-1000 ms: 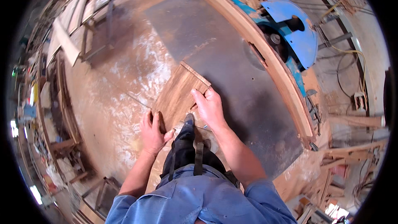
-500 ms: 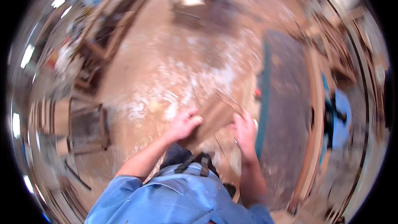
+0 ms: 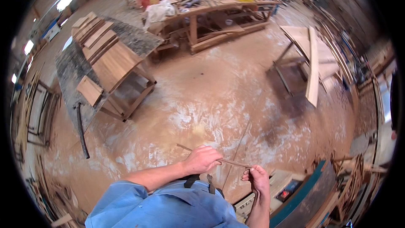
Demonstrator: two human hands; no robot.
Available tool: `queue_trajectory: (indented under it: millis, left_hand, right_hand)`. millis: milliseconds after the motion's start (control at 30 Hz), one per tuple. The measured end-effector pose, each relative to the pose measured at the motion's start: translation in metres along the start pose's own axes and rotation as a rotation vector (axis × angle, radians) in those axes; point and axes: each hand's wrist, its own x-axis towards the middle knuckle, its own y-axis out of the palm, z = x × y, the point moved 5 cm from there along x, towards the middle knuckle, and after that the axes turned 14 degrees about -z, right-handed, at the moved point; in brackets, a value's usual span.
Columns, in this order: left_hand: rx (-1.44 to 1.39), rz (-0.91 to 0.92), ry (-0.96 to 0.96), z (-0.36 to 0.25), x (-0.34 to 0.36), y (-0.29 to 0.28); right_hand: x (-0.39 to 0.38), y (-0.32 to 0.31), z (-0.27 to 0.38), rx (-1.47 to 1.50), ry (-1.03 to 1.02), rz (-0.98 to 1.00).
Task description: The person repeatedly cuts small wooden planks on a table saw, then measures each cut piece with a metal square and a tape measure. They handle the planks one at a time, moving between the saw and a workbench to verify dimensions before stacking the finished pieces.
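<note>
My left hand [image 3: 203, 159] is closed over a wooden board [image 3: 234, 162], which shows edge-on as a thin brown strip in front of my waist. One end of the board sticks out past the left hand's far side. At its other end, my right hand [image 3: 257, 177] pinches the board between thumb and bent fingers. Both forearms come in from the lower edge, and the board is held above the floor. Its broad face is hidden from this angle.
At left, a dark-topped table [image 3: 69, 69] stands by stacked wooden panels [image 3: 116, 67], a small board [image 3: 90, 90] and a long-handled hammer [image 3: 81, 131]. A cluttered workbench [image 3: 194, 29] is at the back, plank-topped stand [image 3: 312, 63] at right, and green-edged machine [image 3: 301, 198] at lower right.
The view has swung round to the left, so the green-edged machine now lies at the lower right. The board has turned from its broad face to its edge, still between both hands.
</note>
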Motion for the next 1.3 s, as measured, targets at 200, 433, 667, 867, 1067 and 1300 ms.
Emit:
queue_trajectory:
  millis: [200, 433, 667, 867, 1067, 1300]
  left_hand:
    - [-0.024, -0.173, -0.217, 0.07, 0.04, -0.068]
    - [-0.011, -0.449, -0.386, 0.146, 0.094, -0.104]
    - [0.093, -0.542, -0.383, 0.247, 0.206, -0.111]
    - [0.132, -0.669, -0.741, 0.335, 0.29, -0.115]
    - [-0.05, -0.763, -0.884, 0.426, 0.377, -0.146]
    - [0.283, -0.667, -0.773, 0.534, 0.483, -0.177]
  right_hand:
    - [0.068, 0.112, 0.066, 0.197, 0.072, 0.389]
    - [0.138, 0.242, 0.141, 0.36, 0.212, 0.606]
    - [0.262, 0.328, 0.214, 0.455, 0.232, 0.705]
    - [0.362, 0.41, 0.315, -0.029, -0.396, 0.483]
    - [0.429, 0.508, 0.435, -0.602, -1.278, 0.414]
    - [0.566, 0.605, 0.475, -0.411, -0.578, 0.519]
